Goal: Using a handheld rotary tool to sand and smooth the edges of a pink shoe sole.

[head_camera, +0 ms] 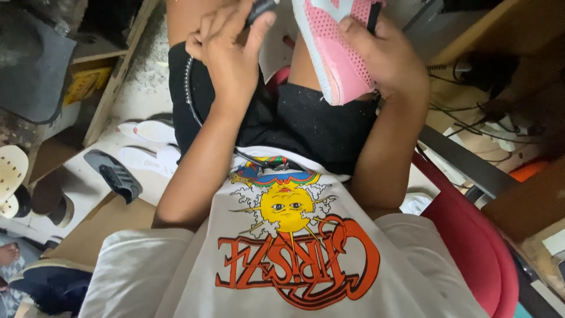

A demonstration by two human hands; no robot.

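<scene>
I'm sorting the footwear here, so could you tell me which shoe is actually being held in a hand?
The pink mesh shoe, gripped by the right hand; the grey shoe and dark blue shoe lie untouched on the floor.

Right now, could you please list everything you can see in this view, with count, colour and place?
Shoe: one, pink mesh with pale sole, top centre, gripped by right hand.
Dark tool: one, black, top edge, gripped by left hand.
Cable: one, dark, running down over left thigh.
Insoles: several, white, floor at left.
Shoe sole: one, dark grey, floor at left.
Chair: one, red, right.
Wires: several, dark, upper right.
T-shirt: one, white with sun print, bottom centre.
Shorts: one, black, centre.
Left hand: upper left of centre.
Right hand: upper right of centre.
</scene>
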